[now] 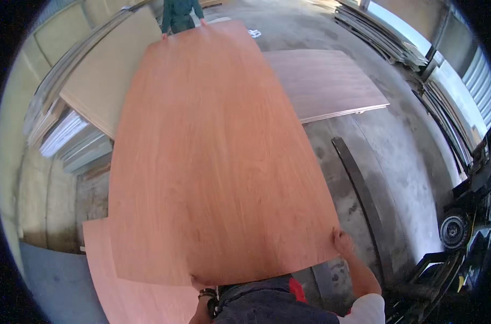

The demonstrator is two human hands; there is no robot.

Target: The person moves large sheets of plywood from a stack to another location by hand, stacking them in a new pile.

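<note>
A large reddish-brown veneer sheet [213,156] is held flat in the air in front of me. My right hand [342,241] grips its near right corner, fingers over the edge. My left hand [201,282] holds the near edge from below, mostly hidden under the sheet; a wristband shows on that wrist. At the far end a co-worker in a dark green top [179,13] holds the opposite edge with both hands.
A second reddish sheet [121,291] lies below at the near left. A stack of plywood [332,81] rests on the concrete floor at the right, pale boards [105,70] at the left. A forklift tine [364,200] and forklift wheel [455,231] are at the right.
</note>
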